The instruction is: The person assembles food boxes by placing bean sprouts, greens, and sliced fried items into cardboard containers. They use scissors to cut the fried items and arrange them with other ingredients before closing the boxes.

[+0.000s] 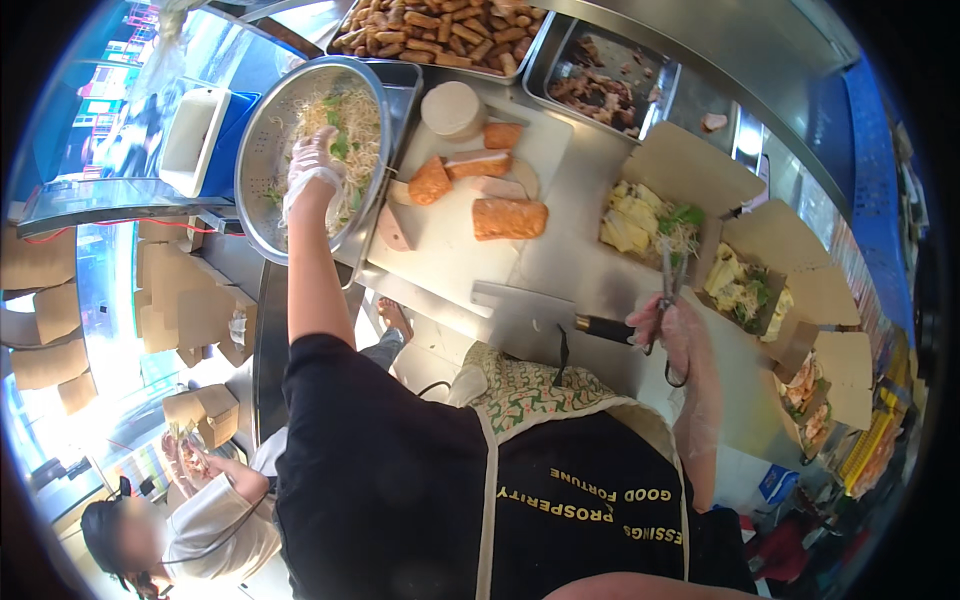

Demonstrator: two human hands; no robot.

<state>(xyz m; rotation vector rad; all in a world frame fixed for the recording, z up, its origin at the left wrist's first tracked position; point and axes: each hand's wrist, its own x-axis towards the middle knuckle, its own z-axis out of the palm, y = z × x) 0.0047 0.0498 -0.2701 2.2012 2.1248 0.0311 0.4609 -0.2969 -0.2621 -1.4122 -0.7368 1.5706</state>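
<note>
My left hand [315, 165], in a clear plastic glove, reaches into a perforated metal colander [252, 150]. Its curled fingers are closed on bean sprouts [355, 125], which lie there mixed with green leaves. Scissors [672, 265] are held in my gloved right hand [672, 330], blades pointing away from me. Their tips are at the near edge of an open cardboard box [700, 165] with yellowish pieces, sprouts and greens. Just left of that hand lies a cleaver [525, 302] with a black handle, partly over the front of a white cutting board [450, 240].
Orange-skinned blocks [510, 219] and a pale round loaf [453, 110] sit on the board. Behind are trays of brown rolls [440, 35] and meat pieces [600, 90]. More filled boxes [740, 285] line the right. Another person [200, 510] works at lower left.
</note>
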